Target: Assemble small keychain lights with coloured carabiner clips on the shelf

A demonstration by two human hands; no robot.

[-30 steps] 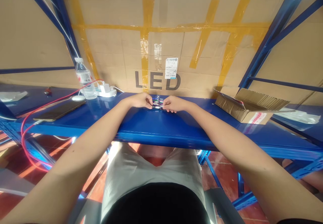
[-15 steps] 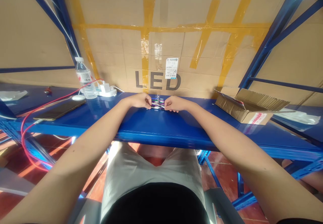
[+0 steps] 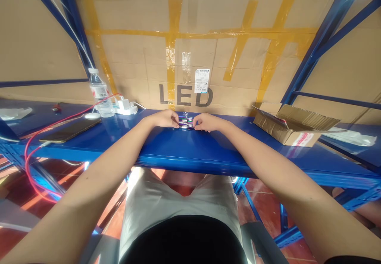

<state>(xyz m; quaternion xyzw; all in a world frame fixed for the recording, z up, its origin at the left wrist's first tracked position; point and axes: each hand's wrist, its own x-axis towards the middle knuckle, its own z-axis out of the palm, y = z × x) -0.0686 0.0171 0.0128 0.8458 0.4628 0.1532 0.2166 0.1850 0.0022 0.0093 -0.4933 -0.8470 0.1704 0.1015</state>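
On the blue shelf top [image 3: 190, 147] in front of me lies a small row of slim, shiny, pen-like sticks [image 3: 186, 122] in purple, green, white and silver. Their exact kind is too small to make out. My left hand [image 3: 166, 118] pinches the left ends between thumb and fingers. At the right ends, my right hand [image 3: 205, 122] is also closed in a pinch, its fingers curled under. Both hands rest low, close to the shelf surface, and their fingertips hide the ends of the sticks.
A large cardboard sheet marked LED [image 3: 143, 65] stands behind the shelf. To the left are a water bottle [image 3: 101, 93], a white power strip [image 3: 126, 108], a phone [image 3: 71, 130] and a red cable [image 3: 26, 157]. An open cardboard box [image 3: 285, 131] sits right.
Both hands stay at nearly the same place on the pen-like sticks. My right fingers have shifted very slightly left; the view has moved a little.
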